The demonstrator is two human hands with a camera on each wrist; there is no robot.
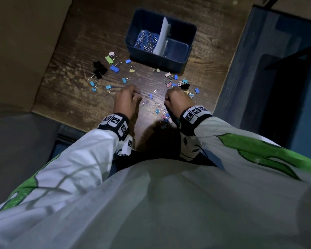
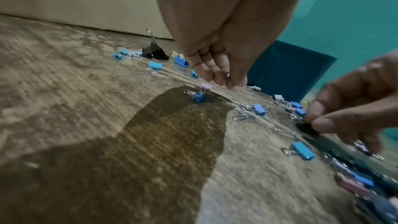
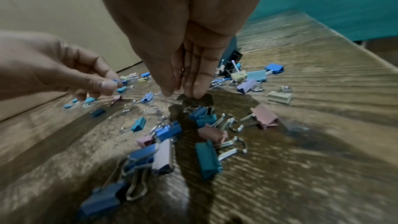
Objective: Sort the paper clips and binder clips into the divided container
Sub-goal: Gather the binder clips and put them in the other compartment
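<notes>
A dark blue divided container (image 1: pixel 147 59) stands at the back of the wooden table. Its left half holds a heap of blue and silver paper clips (image 1: pixel 146 40); past the white divider (image 1: pixel 161 38), the right half (image 1: pixel 176 49) looks empty. Coloured binder clips (image 1: pixel 114 68) lie scattered around both hands. My left hand (image 1: pixel 139 96) (image 2: pixel 228 81) pinches a small bluish paper clip just above the table. My right hand (image 1: pixel 166 100) (image 3: pixel 183 94) has its fingertips bunched on the tabletop, and a metal glint shows between them, seemingly a paper clip. Loose silver paper clips (image 1: pixel 155 91) lie between the hands.
A large cardboard box (image 1: pixel 21 51) borders the table on the left. The table's right edge (image 1: pixel 221 90) drops to dark blue furniture. More binder clips (image 3: pixel 206 157) are heaped near the front edge under my right wrist. Bare wood (image 2: pixel 86 108) lies left of my left hand.
</notes>
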